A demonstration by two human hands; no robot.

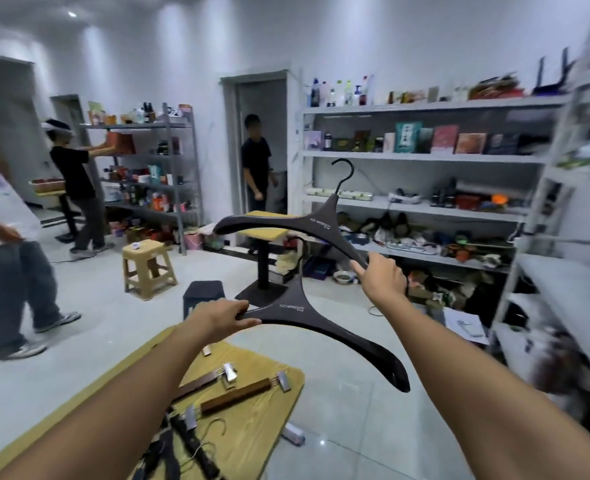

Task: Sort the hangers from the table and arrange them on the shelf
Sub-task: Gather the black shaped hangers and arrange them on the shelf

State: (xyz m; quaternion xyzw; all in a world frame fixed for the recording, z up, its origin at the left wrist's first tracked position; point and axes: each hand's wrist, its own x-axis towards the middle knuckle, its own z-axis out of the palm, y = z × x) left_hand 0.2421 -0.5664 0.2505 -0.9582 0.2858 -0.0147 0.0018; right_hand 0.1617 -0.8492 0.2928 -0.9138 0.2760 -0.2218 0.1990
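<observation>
Holding 2 stiff, probably light hangers: left hand point(222, 317) is pinching the lower hanger point(307, 315) by an arm tip, right hand point(383, 277) is gripping the upper hanger point(307, 225) likewise; smooth, likely slippery.

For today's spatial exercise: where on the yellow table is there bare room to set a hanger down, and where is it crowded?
Bare wood lies along the right edge of the table, between the brown clip hangers and the near end. It is crowded near left, where black hangers pile up.

Yellow table point(269, 414): two brown wooden clip hangers point(238, 396) lying flat, dark hangers point(189, 441) (partly hidden) nearer edge.
</observation>
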